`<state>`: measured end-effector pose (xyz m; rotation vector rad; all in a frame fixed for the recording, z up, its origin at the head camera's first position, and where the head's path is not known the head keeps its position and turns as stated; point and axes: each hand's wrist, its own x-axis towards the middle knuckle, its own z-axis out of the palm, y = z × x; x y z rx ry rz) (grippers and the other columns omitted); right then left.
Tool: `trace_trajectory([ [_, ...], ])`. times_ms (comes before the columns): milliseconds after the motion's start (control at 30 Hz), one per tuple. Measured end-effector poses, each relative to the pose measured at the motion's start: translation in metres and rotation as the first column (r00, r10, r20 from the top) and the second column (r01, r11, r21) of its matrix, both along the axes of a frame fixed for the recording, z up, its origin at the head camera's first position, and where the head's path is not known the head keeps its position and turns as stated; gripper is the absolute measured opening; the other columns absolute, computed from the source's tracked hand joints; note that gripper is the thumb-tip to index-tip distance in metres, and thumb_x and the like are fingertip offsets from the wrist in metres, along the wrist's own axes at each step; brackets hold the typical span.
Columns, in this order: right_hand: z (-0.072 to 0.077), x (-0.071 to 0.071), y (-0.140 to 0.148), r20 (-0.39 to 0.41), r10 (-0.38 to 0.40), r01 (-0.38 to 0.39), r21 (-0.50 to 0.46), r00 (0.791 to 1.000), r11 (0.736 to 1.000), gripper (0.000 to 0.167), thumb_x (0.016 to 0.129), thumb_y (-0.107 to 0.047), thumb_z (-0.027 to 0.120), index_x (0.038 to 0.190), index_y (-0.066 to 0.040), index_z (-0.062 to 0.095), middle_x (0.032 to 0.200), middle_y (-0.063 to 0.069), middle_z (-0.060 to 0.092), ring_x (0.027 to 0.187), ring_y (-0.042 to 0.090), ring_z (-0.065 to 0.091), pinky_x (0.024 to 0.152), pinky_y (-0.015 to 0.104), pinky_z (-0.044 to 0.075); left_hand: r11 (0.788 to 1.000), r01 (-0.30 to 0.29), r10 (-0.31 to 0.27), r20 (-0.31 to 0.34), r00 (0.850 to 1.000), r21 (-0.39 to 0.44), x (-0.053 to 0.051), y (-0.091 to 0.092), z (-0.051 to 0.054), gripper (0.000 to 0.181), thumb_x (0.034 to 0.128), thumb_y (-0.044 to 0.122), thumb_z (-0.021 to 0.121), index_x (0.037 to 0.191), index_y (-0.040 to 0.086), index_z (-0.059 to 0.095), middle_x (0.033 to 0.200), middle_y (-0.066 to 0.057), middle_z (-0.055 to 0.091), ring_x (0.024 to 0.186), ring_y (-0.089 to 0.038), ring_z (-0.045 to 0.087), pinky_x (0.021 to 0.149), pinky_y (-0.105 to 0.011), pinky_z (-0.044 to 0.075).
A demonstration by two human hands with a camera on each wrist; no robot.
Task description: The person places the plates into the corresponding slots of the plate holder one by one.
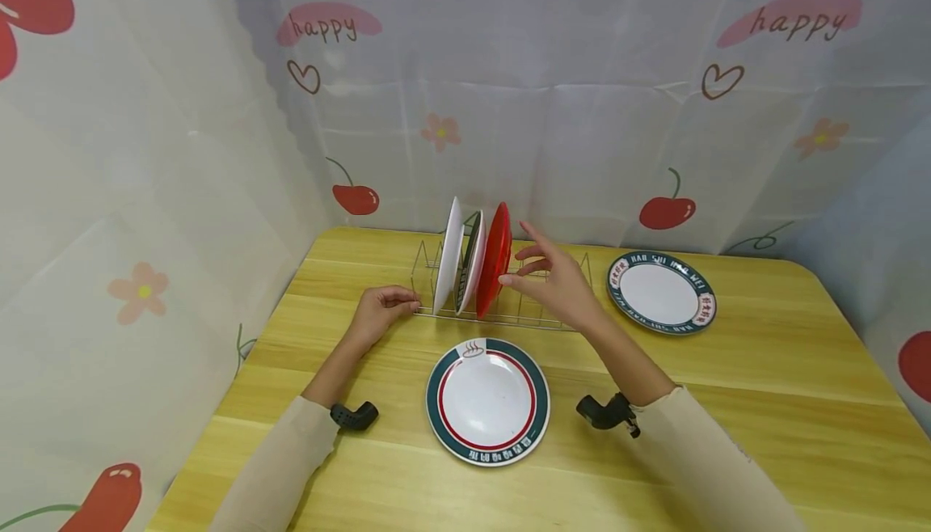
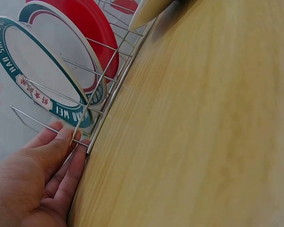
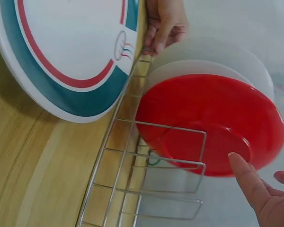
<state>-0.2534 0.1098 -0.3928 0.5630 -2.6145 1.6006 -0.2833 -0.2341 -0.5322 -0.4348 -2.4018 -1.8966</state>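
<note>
Wire rack: a long rack of thin silver metal wire [image 1: 531, 323] stands towards the back of the pale wooden table [image 1: 800, 403], with free slots at its right end.
Plates in the rack: from the left, a round white plate with a green lettered rim [image 2: 43, 71], a round white plate with a green rim and a red ring [image 2: 61, 40], and a glossy red round plate [image 1: 496, 257], its top tilted slightly right.
Left hand [image 1: 378, 314]: thumb and fingers close together, pinching the wire at the rack's left end.
Right hand [image 1: 556, 277]: fingers spread, thumb at the red plate's right side; whether it touches, I cannot tell.
Plates on the table: a white plate with a green band and red ring [image 1: 487, 399] lies flat before the rack; a white plate with a dark green lettered rim [image 1: 658, 291] lies to its right.
Racking progress, as judged: three plates appear done; the two flat ones seem left.
</note>
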Motion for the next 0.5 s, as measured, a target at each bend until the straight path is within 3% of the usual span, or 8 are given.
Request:
trace_trajectory([
  [200, 0.006, 0.01, 0.028, 0.031, -0.061, 0.062, -0.022, 0.998, 0.998, 0.082, 0.093, -0.032, 0.077, 0.16, -0.033, 0.03, 0.132, 0.012, 0.063, 0.111, 0.028, 0.065, 0.091, 0.044, 0.058, 1.0, 0.005, -0.005, 0.0, 1.0, 0.005, 0.001, 0.001, 0.001, 0.012, 0.0899, 0.0, 0.076, 0.101, -0.005, 0.076, 0.098, -0.016, 0.076, 0.087, -0.016, 0.073, 0.076, -0.025, 0.06],
  [233, 0.008, 0.011, 0.034, 0.035, -0.069, 0.07, -0.028, 0.997, 0.997, 0.081, 0.093, -0.034, 0.076, 0.16, -0.034, 0.03, 0.132, 0.01, 0.063, 0.112, 0.026, 0.065, 0.092, 0.041, 0.058, 1.0, -0.002, 0.002, 0.008, 1.0, 0.006, 0.0, 0.0, -0.003, 0.013, 0.0897, 0.002, 0.077, 0.101, -0.003, 0.077, 0.099, -0.015, 0.076, 0.087, -0.015, 0.073, 0.077, -0.024, 0.06],
  [500, 0.016, 0.023, 0.071, -0.002, -0.123, 0.123, -0.061, 0.992, 0.991, 0.076, 0.097, -0.032, 0.072, 0.16, -0.034, 0.03, 0.135, 0.008, 0.062, 0.113, 0.015, 0.064, 0.088, 0.016, 0.05, 1.0, -0.006, 0.006, 0.03, 1.0, -0.003, 0.0, 0.001, -0.001, 0.016, 0.0902, 0.0, 0.075, 0.104, -0.008, 0.075, 0.104, -0.022, 0.074, 0.089, -0.017, 0.073, 0.078, -0.024, 0.06],
])
